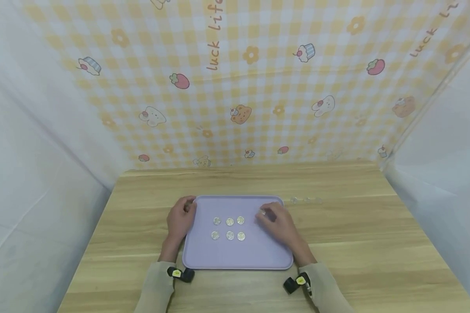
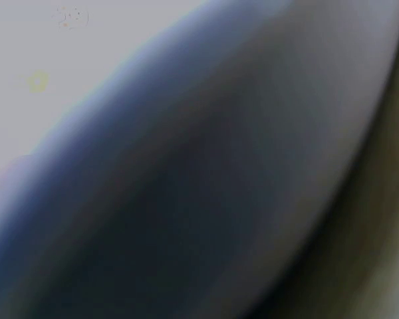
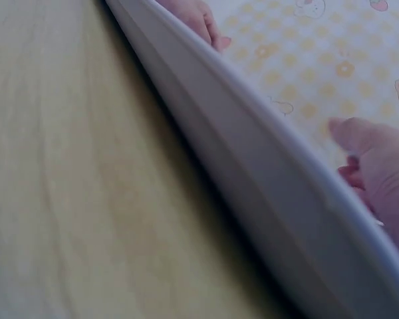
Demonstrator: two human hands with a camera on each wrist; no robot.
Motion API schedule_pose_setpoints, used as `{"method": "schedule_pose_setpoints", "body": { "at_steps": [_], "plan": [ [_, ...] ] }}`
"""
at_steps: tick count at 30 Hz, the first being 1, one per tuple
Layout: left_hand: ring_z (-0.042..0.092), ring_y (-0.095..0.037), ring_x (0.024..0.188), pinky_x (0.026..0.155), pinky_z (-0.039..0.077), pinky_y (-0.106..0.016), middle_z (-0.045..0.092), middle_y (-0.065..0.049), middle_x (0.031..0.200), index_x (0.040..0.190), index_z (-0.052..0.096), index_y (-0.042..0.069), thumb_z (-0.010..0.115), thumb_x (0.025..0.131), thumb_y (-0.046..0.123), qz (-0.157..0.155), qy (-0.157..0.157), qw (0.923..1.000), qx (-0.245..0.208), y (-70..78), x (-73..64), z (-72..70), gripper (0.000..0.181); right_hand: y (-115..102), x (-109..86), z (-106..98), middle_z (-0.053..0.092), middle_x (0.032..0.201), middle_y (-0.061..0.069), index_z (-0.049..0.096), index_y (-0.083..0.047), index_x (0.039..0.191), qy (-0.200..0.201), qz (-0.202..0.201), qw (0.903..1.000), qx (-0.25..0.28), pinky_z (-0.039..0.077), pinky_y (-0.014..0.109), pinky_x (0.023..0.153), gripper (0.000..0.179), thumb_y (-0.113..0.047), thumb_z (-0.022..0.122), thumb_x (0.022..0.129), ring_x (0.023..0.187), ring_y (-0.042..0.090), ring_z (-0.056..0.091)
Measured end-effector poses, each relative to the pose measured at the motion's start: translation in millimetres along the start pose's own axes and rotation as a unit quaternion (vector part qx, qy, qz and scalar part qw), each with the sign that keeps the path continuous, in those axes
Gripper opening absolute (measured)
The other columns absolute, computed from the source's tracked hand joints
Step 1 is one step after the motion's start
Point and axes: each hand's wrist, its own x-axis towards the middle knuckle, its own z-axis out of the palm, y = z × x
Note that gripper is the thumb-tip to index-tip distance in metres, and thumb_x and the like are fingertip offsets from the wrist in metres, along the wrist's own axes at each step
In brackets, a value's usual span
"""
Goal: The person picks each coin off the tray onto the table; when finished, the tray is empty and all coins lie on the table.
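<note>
On the lavender tray [image 1: 223, 256] lie several small round shiny discs [image 1: 229, 235], coin-like, set in two rows. My left hand [image 1: 180, 219] holds the tray's left rim near its far corner, fingers curled. Over the tray's right part, my right hand [image 1: 280, 226] pinches another such disc [image 1: 263, 211] between thumb and fingers. The right wrist view shows the tray's outer wall [image 3: 253, 159] close up, with part of the right hand [image 3: 379, 166] behind its rim and the left hand [image 3: 193, 16] farther off. The left wrist view is mostly a dark blur.
Three clear discs [image 1: 307, 200] lie in a row on the wooden table [image 1: 356, 234], beyond the tray's far right corner. A yellow checked cloth [image 1: 219, 95] hangs behind the table, with white cloth [image 1: 35, 152] at both sides.
</note>
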Motion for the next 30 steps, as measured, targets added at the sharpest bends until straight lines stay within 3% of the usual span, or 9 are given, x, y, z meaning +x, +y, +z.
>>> {"method": "schedule_pose_setpoints", "body": {
  "at_steps": [5, 10, 21, 30],
  "plan": [
    [0.057, -0.018, 0.066, 0.06, 0.043, -0.031, 0.067, -0.006, 0.078, 0.116, 0.071, 0.012, 0.063, 0.096, 0.022, -0.004, -0.002, 1.0, 0.004, 0.4, 0.0, 0.0, 0.023, 6, 0.4, 0, 0.068, 0.094, 0.005, 0.07, -0.009, 0.103, 0.093, 0.016, 0.9933, 0.068, 0.049, 0.027, 0.08, 0.023, -0.014, 0.08, 0.083, 0.089, 0.016, 0.06],
    [0.056, -0.018, 0.065, 0.059, 0.043, -0.031, 0.066, -0.006, 0.077, 0.116, 0.071, 0.012, 0.063, 0.096, 0.022, -0.005, -0.002, 1.0, 0.005, -0.2, -0.3, 0.1, 0.023, 11, 1.5, -1, 0.067, 0.095, 0.006, 0.071, -0.008, 0.104, 0.151, 0.036, 0.9842, 0.086, 0.046, 0.021, 0.08, 0.021, -0.014, 0.078, 0.085, 0.09, 0.012, 0.057],
    [0.057, -0.017, 0.064, 0.059, 0.044, -0.03, 0.068, -0.006, 0.077, 0.115, 0.071, 0.013, 0.064, 0.096, 0.022, -0.005, 0.003, 1.0, 0.002, -1.6, -0.7, 1.0, 0.022, 23, 4.7, -8, 0.067, 0.098, 0.008, 0.07, -0.006, 0.108, 0.176, 0.021, 0.9817, 0.071, 0.044, 0.017, 0.082, 0.021, -0.014, 0.075, 0.089, 0.094, 0.017, 0.058],
    [0.058, -0.017, 0.066, 0.06, 0.044, -0.031, 0.069, -0.006, 0.079, 0.116, 0.07, 0.013, 0.064, 0.096, 0.021, -0.006, 0.002, 1.0, 0.004, -0.4, -0.8, 1.1, 0.023, 35, 8.1, -17, 0.068, 0.098, 0.01, 0.07, -0.003, 0.107, 0.181, 0.025, 0.9804, 0.074, 0.044, 0.011, 0.084, 0.022, -0.016, 0.075, 0.089, 0.094, 0.01, 0.057]
  ]
}}
